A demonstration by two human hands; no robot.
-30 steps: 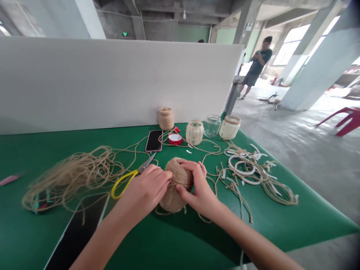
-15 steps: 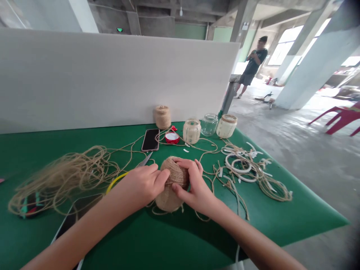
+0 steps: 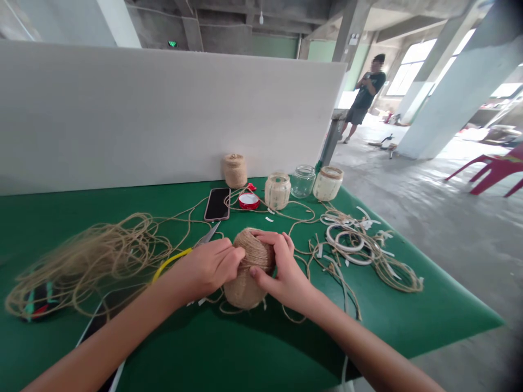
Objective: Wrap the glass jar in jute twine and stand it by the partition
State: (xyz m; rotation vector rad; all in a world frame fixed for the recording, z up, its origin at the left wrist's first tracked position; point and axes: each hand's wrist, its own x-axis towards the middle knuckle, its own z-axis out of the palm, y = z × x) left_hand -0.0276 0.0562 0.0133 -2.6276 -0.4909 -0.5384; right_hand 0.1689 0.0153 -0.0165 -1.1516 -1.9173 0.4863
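Note:
A jar wrapped in jute twine [image 3: 245, 291] stands tilted on the green table in front of me. My right hand [image 3: 281, 267] grips it from the right, thumb on the front and fingers over the upper part. Against its left side, my left hand [image 3: 218, 264] is closed, with thumb and forefinger pinching the twine at the wrapped surface; the exact grip is partly hidden. Scissors [image 3: 208, 234] with a yellow handle lie beyond my left hand, partly under the wrist. Left of them spreads a loose tangle of twine [image 3: 122, 245].
Along the back stand a twine-covered jar [image 3: 235, 171], a clear glass jar [image 3: 303, 181] and two partly covered jars [image 3: 278, 191]. A phone [image 3: 217, 204] and a red tape roll [image 3: 249, 201] lie nearby. White rings [image 3: 345, 238] and twine scraps lie right. A person [image 3: 363, 95] stands far off.
My left hand has shifted slightly left and down at the jar's side. The right hand keeps its hold, and the view has moved a little.

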